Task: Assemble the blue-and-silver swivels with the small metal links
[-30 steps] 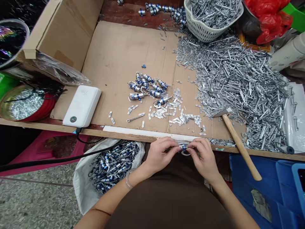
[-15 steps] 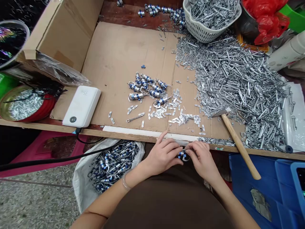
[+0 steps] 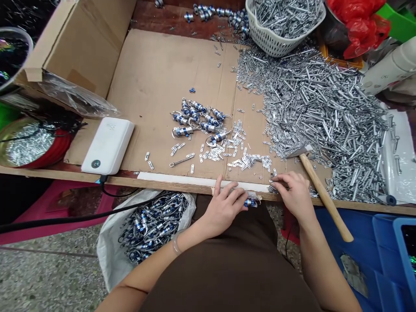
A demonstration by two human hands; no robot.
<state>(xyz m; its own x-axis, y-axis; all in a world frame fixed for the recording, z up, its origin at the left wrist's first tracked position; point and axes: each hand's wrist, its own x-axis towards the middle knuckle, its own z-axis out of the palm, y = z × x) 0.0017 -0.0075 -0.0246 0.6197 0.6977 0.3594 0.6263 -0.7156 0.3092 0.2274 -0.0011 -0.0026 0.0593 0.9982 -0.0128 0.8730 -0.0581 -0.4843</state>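
My left hand (image 3: 224, 208) is closed around a small silver-and-blue metal fitting (image 3: 251, 202) at the table's front edge; part of it hides behind the fingers. Off to the right, my right hand (image 3: 294, 193) pinches with thumb and forefinger over the small metal pieces (image 3: 273, 189) along the edge. Whatever lies between those fingertips is too small to make out. Small flat metal plates with holes (image 3: 248, 161) are scattered just beyond my hands. Behind them lies a group of silver-and-blue fittings with hooks (image 3: 199, 116). A single eye bolt (image 3: 182, 160) rests on the cardboard.
A hammer (image 3: 326, 197) juts over the edge beside my right arm. Eye bolts (image 3: 325, 104) are heaped at right, below a white basket (image 3: 276, 41). A white power bank (image 3: 108, 145) sits left, its cable crossing above a sack (image 3: 107, 242) of fittings. A cardboard box (image 3: 87, 47) stands behind.
My right hand has left the fitting and moved right to the small pieces at the table edge. My left hand keeps hold of the fitting, nearly in place.
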